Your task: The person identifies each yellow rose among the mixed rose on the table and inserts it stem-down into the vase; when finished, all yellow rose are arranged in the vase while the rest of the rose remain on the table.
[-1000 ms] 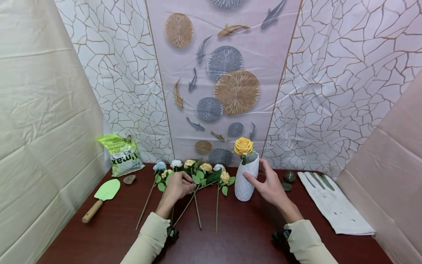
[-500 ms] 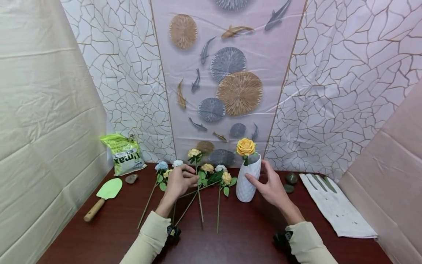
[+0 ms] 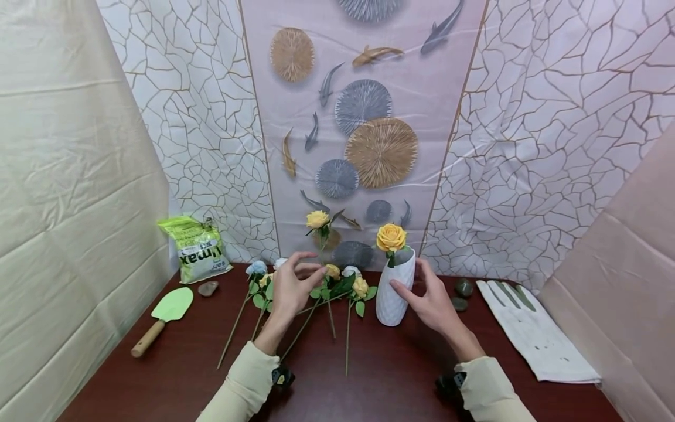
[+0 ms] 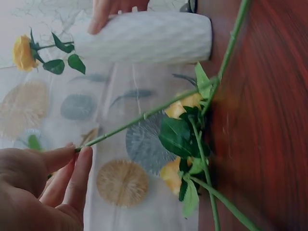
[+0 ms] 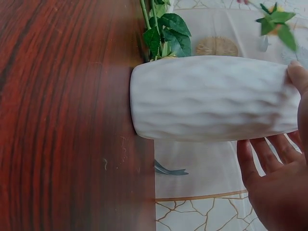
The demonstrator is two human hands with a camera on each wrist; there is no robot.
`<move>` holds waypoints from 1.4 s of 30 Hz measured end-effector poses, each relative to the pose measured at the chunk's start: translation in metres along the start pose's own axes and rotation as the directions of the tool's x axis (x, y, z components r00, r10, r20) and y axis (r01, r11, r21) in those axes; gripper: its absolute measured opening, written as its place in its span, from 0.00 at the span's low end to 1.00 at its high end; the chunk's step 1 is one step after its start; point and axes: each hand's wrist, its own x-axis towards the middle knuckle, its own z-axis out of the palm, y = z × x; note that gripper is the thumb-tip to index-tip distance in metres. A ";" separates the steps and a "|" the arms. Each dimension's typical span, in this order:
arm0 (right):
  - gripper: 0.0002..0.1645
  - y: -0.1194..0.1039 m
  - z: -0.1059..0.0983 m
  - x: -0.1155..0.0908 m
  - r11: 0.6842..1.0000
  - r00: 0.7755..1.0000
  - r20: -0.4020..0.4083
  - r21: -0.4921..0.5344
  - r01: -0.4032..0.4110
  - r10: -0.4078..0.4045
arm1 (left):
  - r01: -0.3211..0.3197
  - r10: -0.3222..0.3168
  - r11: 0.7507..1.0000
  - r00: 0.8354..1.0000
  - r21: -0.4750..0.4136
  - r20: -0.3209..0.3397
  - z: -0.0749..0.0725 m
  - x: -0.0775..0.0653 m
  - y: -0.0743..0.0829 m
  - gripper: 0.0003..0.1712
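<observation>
Pale yellow rose (image 3: 317, 220): stem (image 4: 144, 116) pinched by left grip (image 3: 291, 288); right grip (image 3: 436, 300) holds white vase (image 3: 392, 299).

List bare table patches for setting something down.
Free: between trowel and leftmost stem; front centre, between left sleeve and right sleeve. Crowded: back, left of the vase, where flowers overlap.

Curtained tabletop booth, cloth side walls (image 3: 68, 193), fish-printed backdrop (image 3: 437, 135), reddish wood-grain table (image 3: 390, 381)

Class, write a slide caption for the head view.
Left hand holds a pale yellow rose; right hand grips a white vase containing a golden rose.
</observation>
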 end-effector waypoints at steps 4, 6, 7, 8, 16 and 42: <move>0.36 -0.001 0.000 0.000 1.000 1.000 0.005 -0.001 -0.002 0.002 | -0.069 0.068 0.996 0.997 -0.059 -0.030 0.004 0.004 0.008 0.16; 0.36 -0.002 0.000 0.000 1.000 1.000 0.012 0.001 -0.007 0.007 | -0.100 0.095 0.990 0.994 -0.100 -0.049 0.007 0.008 0.014 0.14; 0.36 -0.002 0.000 0.000 1.000 1.000 0.016 0.003 -0.007 0.007 | -0.113 0.107 0.986 0.993 -0.123 -0.056 0.009 0.011 0.017 0.14; 0.36 -0.001 0.000 0.000 1.000 1.000 0.018 0.004 -0.008 0.008 | -0.127 0.119 0.982 0.991 -0.141 -0.062 0.011 0.014 0.021 0.14; 0.36 0.029 0.007 0.005 1.000 1.000 -0.006 0.009 -0.003 0.003 | -0.242 0.210 0.943 0.965 -0.230 -0.155 0.026 0.040 0.071 0.15; 0.37 0.003 -0.001 0.000 1.000 1.000 0.001 -0.003 0.019 -0.019 | -0.376 0.262 0.815 0.918 -0.441 -0.297 0.056 0.050 0.136 0.12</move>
